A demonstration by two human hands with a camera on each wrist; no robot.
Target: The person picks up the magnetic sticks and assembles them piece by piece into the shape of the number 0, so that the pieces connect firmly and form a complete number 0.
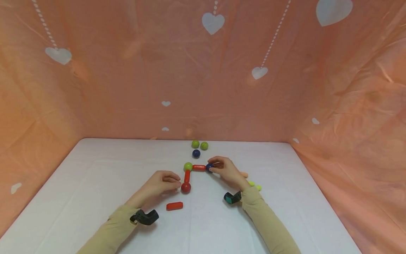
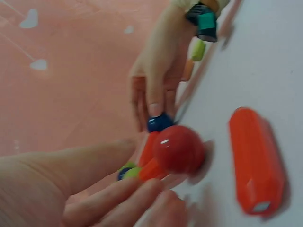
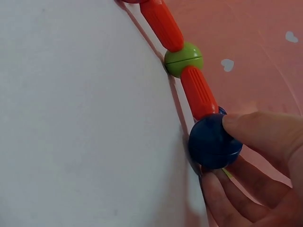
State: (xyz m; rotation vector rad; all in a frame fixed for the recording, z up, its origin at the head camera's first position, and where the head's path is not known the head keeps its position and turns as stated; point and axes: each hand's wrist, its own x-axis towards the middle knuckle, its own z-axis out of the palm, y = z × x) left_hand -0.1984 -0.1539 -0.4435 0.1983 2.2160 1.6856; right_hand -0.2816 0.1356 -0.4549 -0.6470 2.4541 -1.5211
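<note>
On table (image 1: 79, 176), right hand (image 1: 227, 171) pinching blue ball (image 3: 213, 144)

You have three green balls (image 1: 188, 167), two blue balls (image 1: 196, 153), one red ball (image 1: 186, 187) and three red rods (image 1: 174, 206). To the right of the red ball, you also have one orange rod (image 1: 244, 174) and at least one yellow-green rod (image 1: 251, 183), partly hidden.

The person's right grip (image 1: 226, 170) pinches the blue ball (image 3: 215, 142) between thumb and fingers, its forearm (image 1: 269, 222) slanting in from the ball's right, nearer side. The left grip (image 1: 161, 182), left of that ball and nearer the person, has loosely bent fingers, its thumb apart; the left forearm (image 1: 108, 231) lies farther left and nearer still.
</note>
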